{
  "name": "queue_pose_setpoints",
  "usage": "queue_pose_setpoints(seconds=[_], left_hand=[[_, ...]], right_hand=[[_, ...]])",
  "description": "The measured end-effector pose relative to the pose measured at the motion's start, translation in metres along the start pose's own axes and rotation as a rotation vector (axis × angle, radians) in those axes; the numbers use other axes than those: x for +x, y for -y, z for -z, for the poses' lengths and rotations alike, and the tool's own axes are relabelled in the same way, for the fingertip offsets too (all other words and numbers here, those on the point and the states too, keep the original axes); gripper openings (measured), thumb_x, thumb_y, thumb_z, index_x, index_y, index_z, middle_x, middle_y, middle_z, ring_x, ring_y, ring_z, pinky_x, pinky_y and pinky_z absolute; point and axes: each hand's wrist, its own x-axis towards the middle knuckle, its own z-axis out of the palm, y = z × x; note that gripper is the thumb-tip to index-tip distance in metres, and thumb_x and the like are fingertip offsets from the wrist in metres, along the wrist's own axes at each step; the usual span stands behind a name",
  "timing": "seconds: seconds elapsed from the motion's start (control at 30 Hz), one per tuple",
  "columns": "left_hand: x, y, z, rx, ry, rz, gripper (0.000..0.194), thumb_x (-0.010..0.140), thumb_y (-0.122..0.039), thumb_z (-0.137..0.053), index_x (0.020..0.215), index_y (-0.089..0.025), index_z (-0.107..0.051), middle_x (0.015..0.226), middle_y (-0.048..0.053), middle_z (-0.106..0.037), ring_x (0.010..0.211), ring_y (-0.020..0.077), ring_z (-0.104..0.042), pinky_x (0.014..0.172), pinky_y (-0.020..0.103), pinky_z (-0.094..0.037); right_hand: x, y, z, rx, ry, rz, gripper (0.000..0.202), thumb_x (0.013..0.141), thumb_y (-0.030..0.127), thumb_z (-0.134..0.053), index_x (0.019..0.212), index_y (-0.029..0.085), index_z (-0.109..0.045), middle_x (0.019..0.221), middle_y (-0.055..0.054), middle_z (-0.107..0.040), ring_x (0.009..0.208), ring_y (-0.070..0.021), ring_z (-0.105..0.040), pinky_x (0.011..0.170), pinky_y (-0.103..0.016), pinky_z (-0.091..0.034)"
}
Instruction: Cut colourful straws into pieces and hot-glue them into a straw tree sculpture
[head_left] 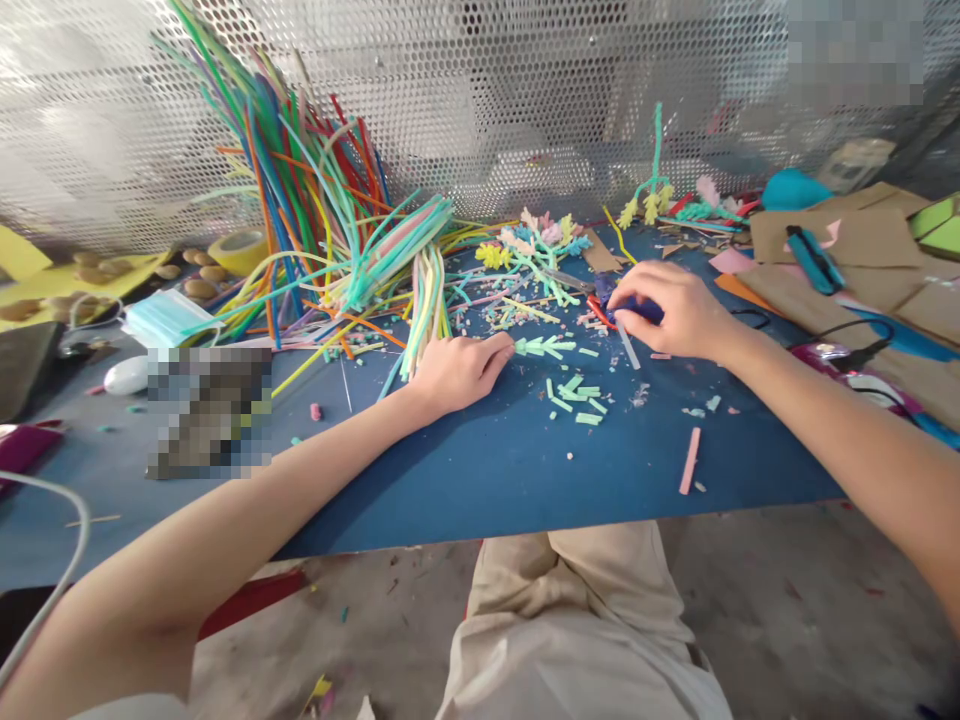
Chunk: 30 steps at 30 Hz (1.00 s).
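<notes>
My left hand (463,374) rests over the blue table with its fingertips pinched on the left end of a pale green leafy sprig (545,346), whose small leaves point outward. To the right, my right hand (667,308) is curled round a dark blue glue gun (646,308) with a red part; its grip is partly hidden by the fingers. A translucent glue stick (628,346) lies just below that hand. Short cut green pieces (577,393) are scattered between and below my hands.
Bundled colourful pipe cleaners (397,250) stand at the back left. Finished fuzzy flowers (536,245) lie behind my hands. Brown cardboard (832,240) is piled at the right, near a purple glue gun (847,370). A face mask (169,318) lies left; perforated metal (480,100) rises behind.
</notes>
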Motion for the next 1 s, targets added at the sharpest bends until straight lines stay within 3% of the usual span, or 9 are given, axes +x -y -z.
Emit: queue_pose_setpoints(seconds=[0.07,0.23,0.43,0.7,1.0], left_hand=[[0.0,0.001,-0.001,0.001,-0.005,-0.005,0.047,0.111,-0.048,-0.029,0.118,-0.029,-0.071,0.086,0.006,-0.079,0.074,0.0237,-0.073,0.059,0.031,-0.038],[0.001,0.001,0.0,0.006,-0.007,-0.009,0.047,0.111,-0.048,-0.029,0.117,-0.029,-0.072,0.085,0.006,-0.079,0.073,0.0233,-0.073,0.058,0.031,-0.036],[0.0,0.001,0.0,-0.002,0.002,-0.002,0.048,0.111,-0.048,-0.029,0.119,-0.029,-0.072,0.086,0.007,-0.079,0.073,0.0228,-0.072,0.063,0.03,-0.042],[0.0,0.001,-0.001,-0.016,0.005,0.004,0.046,0.11,-0.047,-0.031,0.118,-0.03,-0.073,0.086,0.006,-0.079,0.073,0.0228,-0.072,0.063,0.031,-0.042],[-0.001,-0.003,0.002,0.035,-0.006,-0.007,0.044,0.111,-0.048,-0.031,0.117,-0.03,-0.071,0.091,0.006,-0.08,0.074,0.0232,-0.074,0.059,0.031,-0.037]], right_hand=[[0.001,0.019,0.0,0.091,0.046,0.128,0.017,0.1,0.033,-0.059,0.095,0.024,-0.072,0.093,-0.004,-0.077,0.083,-0.0202,-0.069,0.086,-0.037,-0.049],[-0.004,0.056,-0.016,0.081,0.153,0.301,0.029,0.096,0.049,-0.071,0.106,0.023,-0.078,0.104,-0.005,-0.081,0.094,-0.0225,-0.074,0.083,-0.036,-0.047],[-0.007,0.066,-0.025,0.079,0.126,0.377,0.018,0.103,0.031,-0.065,0.094,0.025,-0.079,0.095,-0.001,-0.078,0.085,-0.0177,-0.071,0.079,-0.034,-0.046],[-0.002,0.06,-0.024,0.141,0.007,0.24,0.02,0.107,0.029,-0.057,0.093,0.022,-0.069,0.087,-0.003,-0.077,0.082,-0.0197,-0.068,0.084,-0.037,-0.048],[-0.003,0.058,-0.017,0.22,-0.193,0.008,0.012,0.103,0.032,-0.065,0.104,0.028,-0.075,0.1,-0.003,-0.081,0.09,-0.0216,-0.076,0.087,-0.039,-0.061]])
